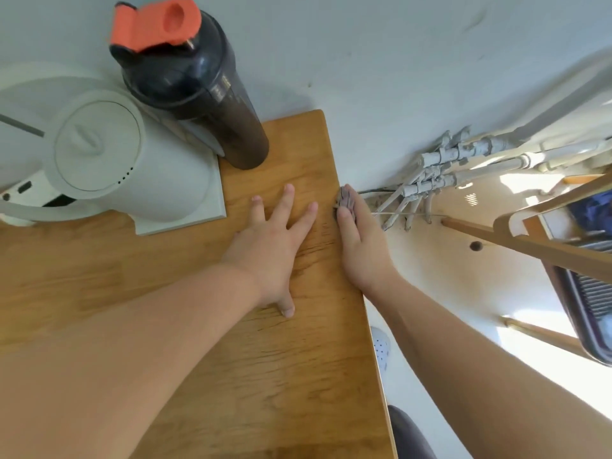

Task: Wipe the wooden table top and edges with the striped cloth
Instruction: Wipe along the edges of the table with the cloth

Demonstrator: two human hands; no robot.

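Observation:
The wooden table (pixel 291 376) fills the lower left, and its right edge runs from top centre down to the bottom. My left hand (pixel 275 250) lies flat on the top with fingers spread, palm down, holding nothing. My right hand (pixel 356 240) presses against the table's right edge from the side. A small bunch of the striped cloth (pixel 346 202) shows between its fingers and the edge; most of the cloth is hidden under the hand.
A white electric kettle (pixel 109 160) on a white base stands at the back left. A dark shaker bottle (pixel 205 94) with an orange cap stands beside it by the wall. White pipes (pixel 447 173) and a wooden chair frame (pixel 536 240) lie right of the table.

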